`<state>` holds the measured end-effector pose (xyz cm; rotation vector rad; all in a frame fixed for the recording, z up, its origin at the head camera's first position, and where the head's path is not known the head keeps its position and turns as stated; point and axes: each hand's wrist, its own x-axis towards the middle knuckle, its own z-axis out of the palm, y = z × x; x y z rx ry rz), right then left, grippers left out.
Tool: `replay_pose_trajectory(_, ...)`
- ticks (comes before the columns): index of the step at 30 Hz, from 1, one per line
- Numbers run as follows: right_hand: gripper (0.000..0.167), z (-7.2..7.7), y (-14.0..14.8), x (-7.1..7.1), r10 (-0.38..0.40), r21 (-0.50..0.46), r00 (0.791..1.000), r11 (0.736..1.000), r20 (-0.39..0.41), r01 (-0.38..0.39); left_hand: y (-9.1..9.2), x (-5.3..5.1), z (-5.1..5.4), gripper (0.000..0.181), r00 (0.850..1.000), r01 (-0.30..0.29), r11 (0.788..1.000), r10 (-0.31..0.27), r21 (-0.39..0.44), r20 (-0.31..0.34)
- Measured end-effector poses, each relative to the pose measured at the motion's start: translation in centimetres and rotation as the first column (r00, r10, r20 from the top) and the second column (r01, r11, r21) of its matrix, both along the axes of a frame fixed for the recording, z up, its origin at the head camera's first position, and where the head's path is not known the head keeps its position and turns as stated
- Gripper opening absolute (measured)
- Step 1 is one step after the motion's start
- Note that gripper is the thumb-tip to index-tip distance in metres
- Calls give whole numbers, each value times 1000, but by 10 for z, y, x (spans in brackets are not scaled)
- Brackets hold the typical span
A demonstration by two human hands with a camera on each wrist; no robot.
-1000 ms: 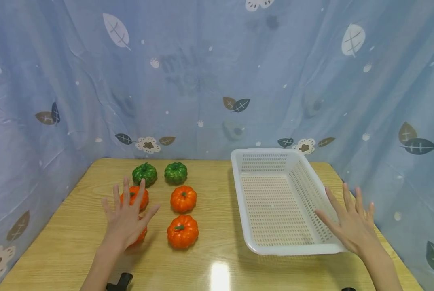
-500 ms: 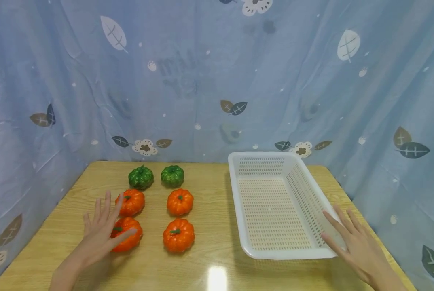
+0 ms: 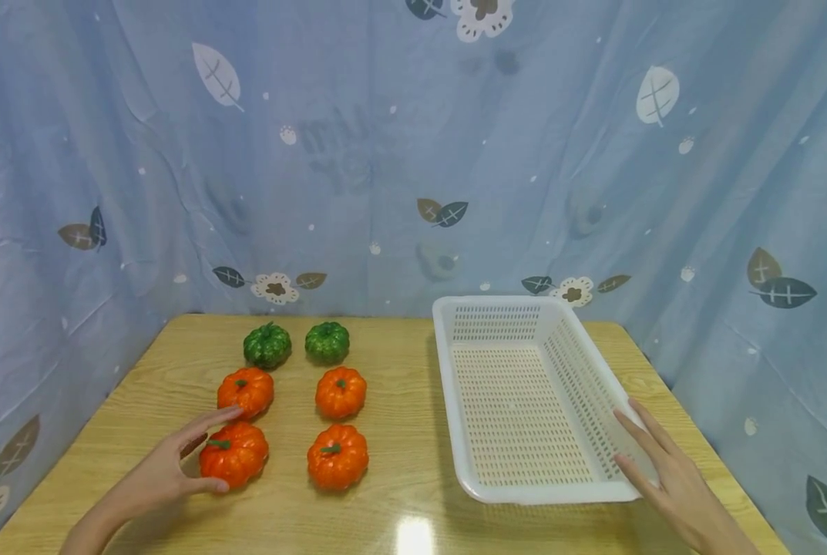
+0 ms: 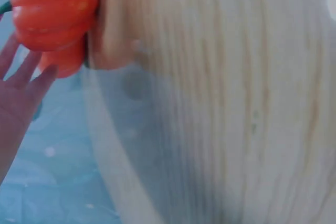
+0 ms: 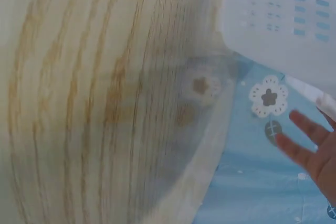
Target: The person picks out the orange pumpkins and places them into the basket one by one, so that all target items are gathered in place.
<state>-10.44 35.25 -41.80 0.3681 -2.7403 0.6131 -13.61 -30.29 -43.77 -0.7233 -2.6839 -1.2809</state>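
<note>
In the head view my left hand (image 3: 159,470) is at the nearest left orange pumpkin (image 3: 236,455). Its thumb lies by the pumpkin's near side and its fingers reach across the far side, spread apart and not closed on it; whether they touch is hard to tell. The left wrist view shows the fingers (image 4: 31,80) beside the orange pumpkin (image 4: 55,9). On the right, my right hand (image 3: 677,486) has its straight fingers at the right rim of a white plastic basket (image 3: 458,432), near its front corner. Contact with the rim is unclear.
Behind the near pumpkin sits another orange pumpkin (image 3: 247,391). To their right are two more orange pumpkins, one farther (image 3: 341,393) and one nearer (image 3: 338,459). Two green pumpkins (image 3: 267,345) stand at the back. A blue patterned curtain (image 3: 378,154) surrounds the wooden table (image 3: 399,432).
My left hand has come down and left, from spread above the pumpkins to around the near left one. My right hand has lowered toward the basket's right rim. The view has tilted slightly.
</note>
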Motion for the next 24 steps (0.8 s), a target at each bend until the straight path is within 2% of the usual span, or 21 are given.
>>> replay_pose_trajectory(3,57,-4,1,-1,11,-63,1000,998,-17,-12,0,-4,-4,82,999,-5,1000,5,-19,38)
replay_pose_trajectory(8,53,-5,-1,-1,-28,-100,1000,995,13,29,1,-7,-7,80,993,-15,998,22,-62,112)
replay_pose_trajectory(14,52,-7,-2,-1,-41,-120,999,992,-18,39,2,-13,-12,78,987,61,998,-57,-20,149)
replay_pose_trajectory(19,52,-8,-3,0,-24,-144,999,989,-49,17,3,-16,-13,70,983,65,998,-63,-3,172)
replay_pose_trajectory(24,52,-8,-3,0,-29,-143,999,990,-46,22,6,-16,-11,63,975,113,991,-125,77,185)
